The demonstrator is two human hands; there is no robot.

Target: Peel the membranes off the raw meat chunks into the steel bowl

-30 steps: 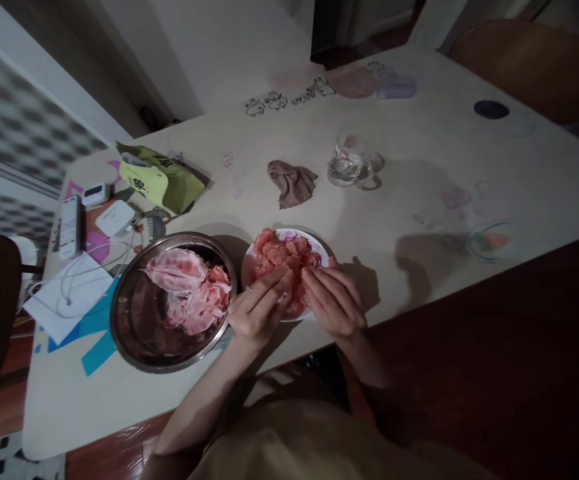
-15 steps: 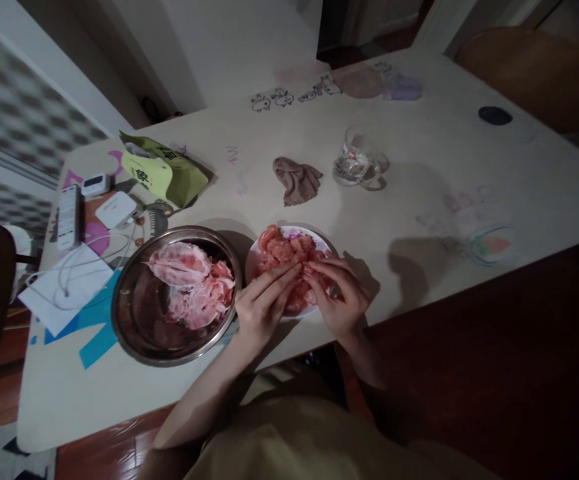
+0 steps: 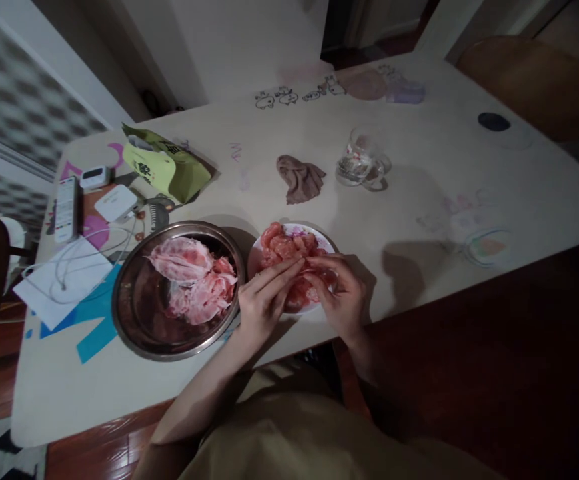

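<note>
A small white plate (image 3: 325, 241) near the table's front edge holds a heap of peeled pink fruit flesh (image 3: 284, 248). Both my hands hover over its near side. My left hand (image 3: 262, 300) has its fingers stretched toward the heap, fingertips pinching at a piece. My right hand (image 3: 340, 293) is curled, its fingers closed on the same pink fruit piece (image 3: 309, 267) between the two hands. To the left stands a steel bowl (image 3: 134, 313) with pale pink fruit peelings (image 3: 194, 280) inside.
A brown crumpled cloth (image 3: 300, 178) and a glass mug (image 3: 362, 160) lie beyond the plate. A yellow-green bag (image 3: 164, 170), a remote (image 3: 65, 209), white devices, cables and papers (image 3: 62, 280) crowd the left end. A wooden chair (image 3: 534, 80) stands at the far right.
My right hand has curled and drawn in over the plate, fingers meeting the left hand's fingertips on a fruit piece. The view has shifted slightly.
</note>
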